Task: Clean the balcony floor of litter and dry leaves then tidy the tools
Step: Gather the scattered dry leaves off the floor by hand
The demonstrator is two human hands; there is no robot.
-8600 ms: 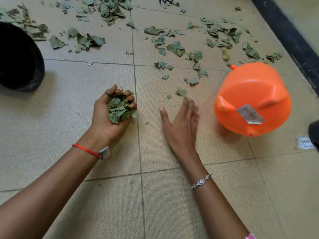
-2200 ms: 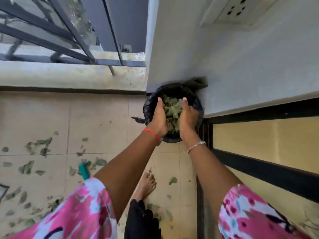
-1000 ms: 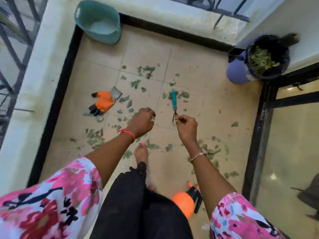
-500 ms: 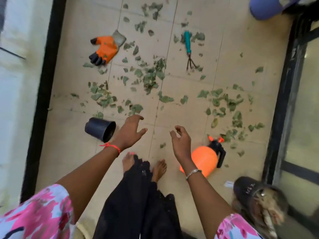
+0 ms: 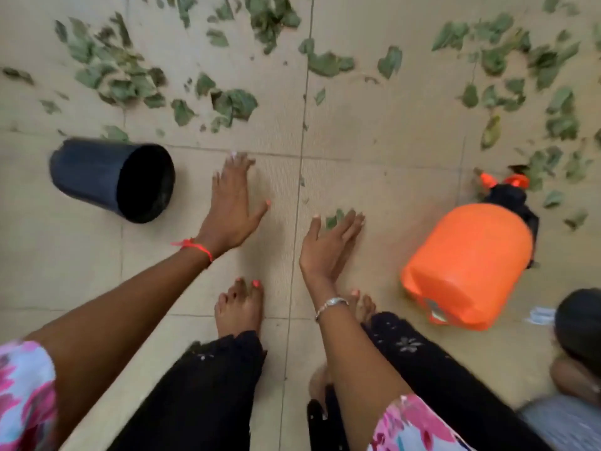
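Note:
Dry green leaves (image 5: 117,76) lie scattered over the beige tiled floor (image 5: 374,141), with another patch of leaves (image 5: 520,73) at the upper right. My left hand (image 5: 232,203) stretches forward, fingers straight, palm down, holding nothing, just right of a black pot. My right hand (image 5: 328,245) is also open with fingers extended, low over the tile beside a single leaf (image 5: 333,219). Both hands are empty. The picture is blurred by motion.
A black plastic pot (image 5: 113,179) lies on its side at the left, mouth toward me. An orange pressure sprayer (image 5: 468,265) lies tipped over at the right. My bare feet (image 5: 240,307) stand below my hands. A dark cap-like object (image 5: 579,323) sits at the right edge.
The view has dropped closer to the floor. Both hands have lowered toward the tiles with fingers straightened. The glove and hand rake have left the view.

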